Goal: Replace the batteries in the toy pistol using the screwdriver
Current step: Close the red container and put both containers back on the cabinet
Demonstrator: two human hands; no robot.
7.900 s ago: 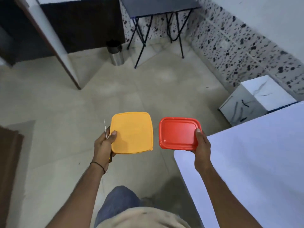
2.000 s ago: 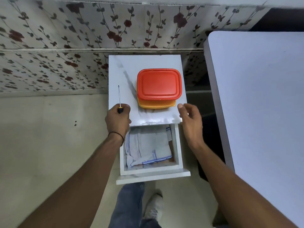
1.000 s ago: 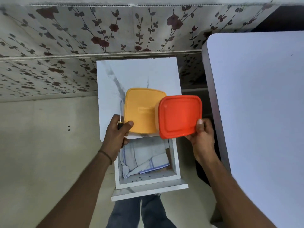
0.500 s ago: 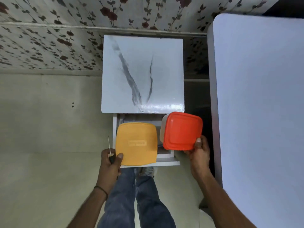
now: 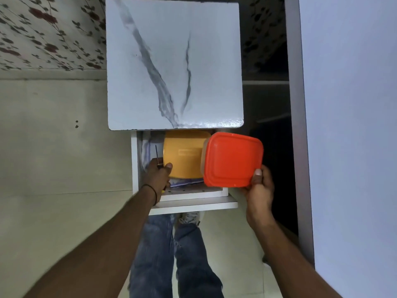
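From my console I see 2 hands over an open drawer (image 5: 134,168) pulled out from under a small cabinet (image 5: 174,61) with a white, grey-veined top. The left hand (image 5: 158,176) is down inside the drawer and grasps 2 things at once: the screwdriver (image 5: 156,153), whose thin dark shaft sticks up out of the fist away from me, and a yellow-lidded box (image 5: 182,155), pinched at its near left corner with the thumb pressed on the lid and the other fingers hidden beneath. A dark wristband (image 5: 151,190) circles that wrist. The yellow-lidded box sits low in the drawer over a crumpled pale cloth (image 5: 147,147) with blue stripes; I cannot tell whether it rests on the cloth or hangs just above it. The right hand (image 5: 260,190) grips a red-lidded box (image 5: 233,160) by its near right corner, thumb on top, the other fingers out of sight beneath it. That box is tilted, held higher than the yellow one, and covers its right edge. Both lids are on, so I cannot tell what is inside. A white table (image 5: 354,125) runs along the right side, with a dark gap between it and the cabinet. Below the drawer front I see 2 legs in blue jeans (image 5: 189,254) and a shoe (image 5: 190,218) on the pale floor (image 5: 53,168)
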